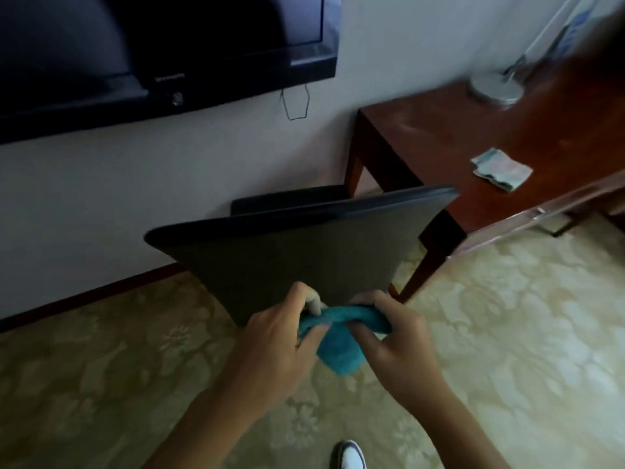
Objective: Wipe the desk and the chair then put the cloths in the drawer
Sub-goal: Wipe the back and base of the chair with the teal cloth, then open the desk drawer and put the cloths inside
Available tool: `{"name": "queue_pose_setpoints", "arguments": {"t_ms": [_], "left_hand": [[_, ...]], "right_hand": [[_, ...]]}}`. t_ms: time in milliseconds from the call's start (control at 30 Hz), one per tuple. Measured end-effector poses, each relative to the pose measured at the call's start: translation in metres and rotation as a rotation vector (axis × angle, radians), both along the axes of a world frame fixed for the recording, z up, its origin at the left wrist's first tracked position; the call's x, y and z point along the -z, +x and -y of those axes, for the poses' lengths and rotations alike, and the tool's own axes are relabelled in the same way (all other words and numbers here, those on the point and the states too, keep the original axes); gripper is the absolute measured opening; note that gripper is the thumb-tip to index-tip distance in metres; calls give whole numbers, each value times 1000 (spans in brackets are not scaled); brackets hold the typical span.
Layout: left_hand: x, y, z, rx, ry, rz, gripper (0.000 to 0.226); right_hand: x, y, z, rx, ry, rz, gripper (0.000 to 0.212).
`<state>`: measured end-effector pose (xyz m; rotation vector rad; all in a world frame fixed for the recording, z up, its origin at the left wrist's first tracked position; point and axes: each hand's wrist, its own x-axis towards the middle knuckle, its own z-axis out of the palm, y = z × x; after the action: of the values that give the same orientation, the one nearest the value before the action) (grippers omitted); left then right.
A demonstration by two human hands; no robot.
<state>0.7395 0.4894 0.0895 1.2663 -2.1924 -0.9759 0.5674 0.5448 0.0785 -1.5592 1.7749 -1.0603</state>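
A nubby teal cloth (341, 336) is bunched into a thick roll between both hands. The left hand (280, 330) curls its grip round the roll's left end and the right hand (395, 340) pinches the right end, a soft fold drooping between them. Just beyond the hands stands the chair (297, 255) — its flat, dark, matte backrest tapers downward. To the right, the glossy reddish-brown wooden surface (456, 137) carries a second folded cloth (502, 169), pale and patterned, well apart from the hands, and a round metal lamp base (495, 89) at its far side. A black television (162, 49) hangs on the pale wall; the floor (507, 316) is floral-patterned cream.
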Motion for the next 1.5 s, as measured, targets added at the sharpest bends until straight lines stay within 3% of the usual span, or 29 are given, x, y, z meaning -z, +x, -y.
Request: {"name": "queue_pose_setpoints", "arguments": {"t_ms": [100, 267, 467, 767, 967, 1067, 1233, 1500], "left_hand": [[-44, -16, -13, 20, -74, -28, 35], [-74, -57, -42, -20, -49, -135, 12], [-81, -141, -72, -46, 23, -237, 5], [-125, -333, -73, 59, -71, -280, 11], [-150, -418, -50, 143, -111, -267, 15], [-145, -458, -31, 139, -44, -303, 13], [-107, -515, 25, 213, 300, -380, 17], [-50, -596, 129, 76, 423, -398, 15]], "right_hand": [[-41, -10, -23, 77, -48, 17, 31], [-72, -38, -54, 175, -82, 114, 25], [-76, -103, -84, 303, -103, 211, 22], [-108, -281, -111, 411, -231, 328, 22], [-125, -364, -99, 419, -292, 416, 23], [-127, -400, -80, 438, -292, 443, 23], [-111, -470, -33, 509, -229, 424, 29], [-64, -580, 68, 572, 11, 438, 32]]}}
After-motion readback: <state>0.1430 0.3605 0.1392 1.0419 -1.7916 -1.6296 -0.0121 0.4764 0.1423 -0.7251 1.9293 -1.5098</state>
